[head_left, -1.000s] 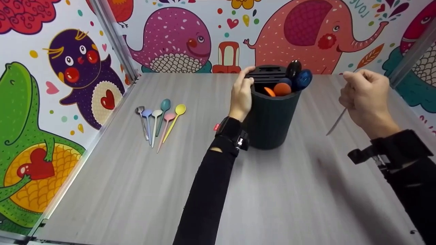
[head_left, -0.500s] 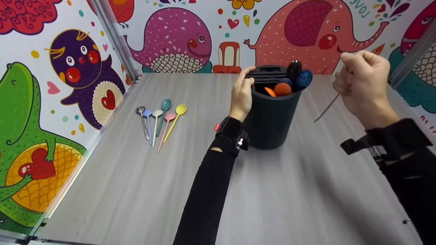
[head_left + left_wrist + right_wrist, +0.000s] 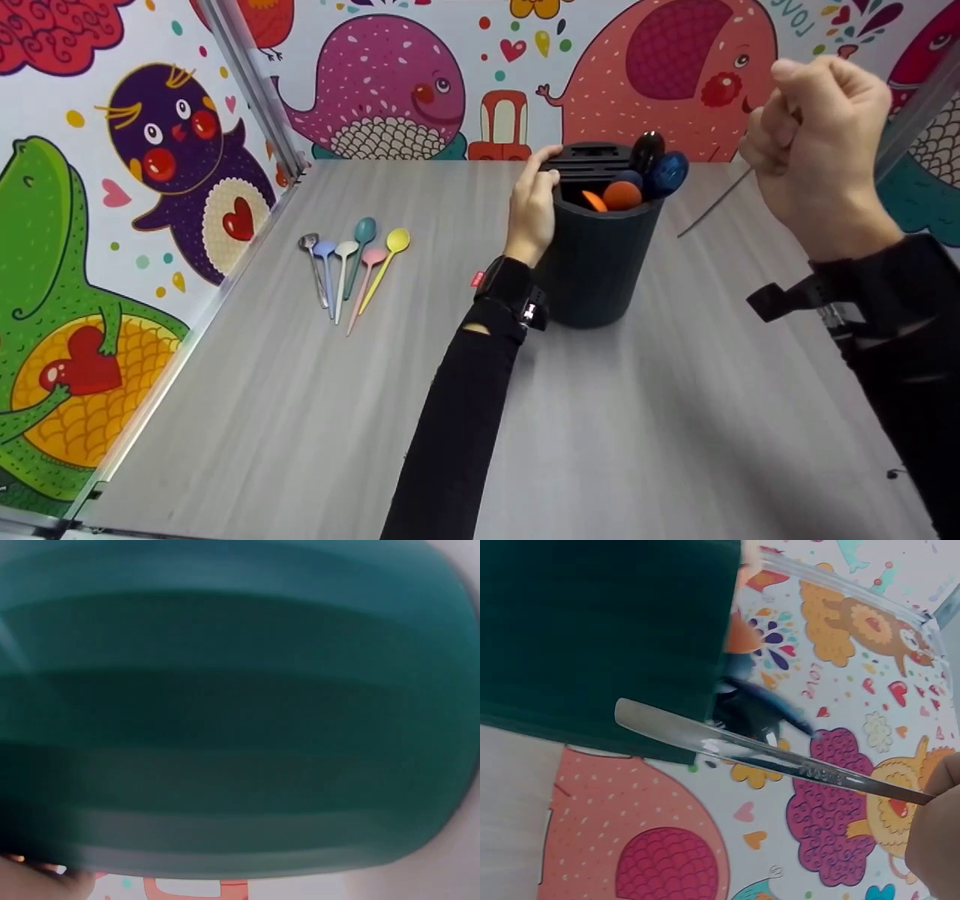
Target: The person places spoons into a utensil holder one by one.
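Up in the air to the right of the dark holder (image 3: 596, 262), apart from it in the head view: a metal utensil (image 3: 769, 755), gripped by the tightly curled fingers of the right hand (image 3: 825, 139), slanting with its free end down and toward the holder. Inside the fist: a part impossible to make out. Curled over the holder's rim: the fingers of the left hand (image 3: 531, 210). Best to brace firmly there, against tipping. If heading for the opening, lift the free end clear of the rim first, then turn it nearer upright. Aim beside the orange head (image 3: 622, 196), avoiding the blue head (image 3: 667, 175) and black head (image 3: 647, 152). Lower gently; loosen the grip only once supported.
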Demonstrator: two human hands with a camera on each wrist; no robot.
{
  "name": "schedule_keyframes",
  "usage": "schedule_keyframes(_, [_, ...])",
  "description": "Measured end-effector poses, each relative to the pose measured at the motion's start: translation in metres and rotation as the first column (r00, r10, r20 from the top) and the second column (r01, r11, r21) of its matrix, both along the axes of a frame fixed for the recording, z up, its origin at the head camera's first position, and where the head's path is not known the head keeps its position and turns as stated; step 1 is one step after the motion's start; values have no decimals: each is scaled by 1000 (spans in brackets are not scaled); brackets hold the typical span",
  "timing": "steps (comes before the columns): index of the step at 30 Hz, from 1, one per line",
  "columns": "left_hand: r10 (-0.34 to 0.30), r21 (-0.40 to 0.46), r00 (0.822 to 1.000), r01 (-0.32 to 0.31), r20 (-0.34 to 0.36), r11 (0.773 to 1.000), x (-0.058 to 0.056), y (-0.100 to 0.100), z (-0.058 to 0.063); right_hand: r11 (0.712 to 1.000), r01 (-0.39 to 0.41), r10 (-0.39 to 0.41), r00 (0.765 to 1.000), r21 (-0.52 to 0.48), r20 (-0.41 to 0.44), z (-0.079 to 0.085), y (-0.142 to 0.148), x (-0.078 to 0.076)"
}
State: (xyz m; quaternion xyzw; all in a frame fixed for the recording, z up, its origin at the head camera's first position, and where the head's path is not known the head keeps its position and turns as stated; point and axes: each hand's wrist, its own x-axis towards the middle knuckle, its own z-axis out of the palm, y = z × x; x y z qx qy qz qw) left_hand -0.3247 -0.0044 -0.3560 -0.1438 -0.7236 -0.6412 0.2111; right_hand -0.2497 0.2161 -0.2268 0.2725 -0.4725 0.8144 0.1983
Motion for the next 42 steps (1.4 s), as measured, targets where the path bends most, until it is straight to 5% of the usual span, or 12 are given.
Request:
schedule_keyframes(9, [-9, 14, 1000, 9, -4, 1000, 0, 1, -1, 999, 35, -36, 995, -16, -90, 15, -15, 1])
schedule_keyframes(24, [-7, 6, 1000, 7, -5, 1000, -1, -1, 0, 991, 67, -79, 992, -116, -102, 18, -34, -13])
schedule_keyframes(38, [8, -3, 1000, -8, 8, 1000, 1, 0, 0, 999, 36, -36, 999, 30, -1, -19, -44, -28])
schedule_keyframes(42, [11, -8, 1000, -11, 5, 1000, 0, -1, 1, 993, 76, -76, 997, 86, -5, -28, -50, -30])
